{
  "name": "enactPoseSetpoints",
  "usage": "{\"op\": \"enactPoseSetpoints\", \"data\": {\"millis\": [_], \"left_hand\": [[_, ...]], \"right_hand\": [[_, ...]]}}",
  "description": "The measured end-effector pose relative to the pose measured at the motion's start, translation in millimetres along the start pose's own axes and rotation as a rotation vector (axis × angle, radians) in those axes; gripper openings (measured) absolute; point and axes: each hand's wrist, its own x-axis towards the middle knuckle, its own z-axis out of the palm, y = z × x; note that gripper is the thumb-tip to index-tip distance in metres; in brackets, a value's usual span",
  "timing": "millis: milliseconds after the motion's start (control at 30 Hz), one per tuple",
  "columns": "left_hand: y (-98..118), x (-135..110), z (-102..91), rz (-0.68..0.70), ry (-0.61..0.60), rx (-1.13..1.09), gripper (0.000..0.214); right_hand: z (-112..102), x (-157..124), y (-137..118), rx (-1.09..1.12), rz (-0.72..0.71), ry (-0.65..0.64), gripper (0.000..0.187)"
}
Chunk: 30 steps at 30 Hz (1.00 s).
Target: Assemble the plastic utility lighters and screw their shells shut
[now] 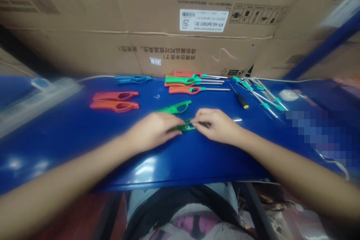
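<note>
Near the middle of the blue table, my left hand [154, 131] is closed around a green gas lighter handle [187, 126], and its palm hides the handle's rear. My right hand [218, 125] pinches at the front of this handle, and what lies in its fingertips is too small to name. Past the right hand's knuckles a metal tube end [238, 120] sticks out. Just behind my left hand lies a loose green handle shell [176, 108] with an open trigger loop.
Two red handle shells [114, 105] lie at left, blue shells [133, 78] behind. Several orange and green lighters [184, 90] lie at the back. A black screwdriver [242, 99] and metal-tubed lighter parts [264, 95] lie at right. A cardboard wall [126, 11] stands behind; a power strip [42, 101] is far left.
</note>
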Motion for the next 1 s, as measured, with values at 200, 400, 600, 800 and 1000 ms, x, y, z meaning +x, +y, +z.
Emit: {"op": "enactPoseSetpoints", "data": {"millis": [200,400,600,800,1000], "left_hand": [[-1,-3,3.0,0.042,-0.023,0.184,0.024],[7,-2,-1.5,0.058,-0.024,0.286,0.028],[5,-1,1.8,0.081,-0.004,0.246,0.027],[2,-1,6.1,0.063,-0.001,0.199,0.027],[1,-1,7.6,0.056,-0.011,0.185,0.028]], "right_hand": [[-1,0,3,0.019,-0.008,-0.011,0.020],[-2,1,2,0.040,-0.049,-0.020,0.018],[-3,2,4,0.047,-0.065,0.031,0.014],[-9,1,9,0.058,-0.074,-0.016,0.010],[-13,2,9,0.076,-0.037,-0.072,0.009]]}}
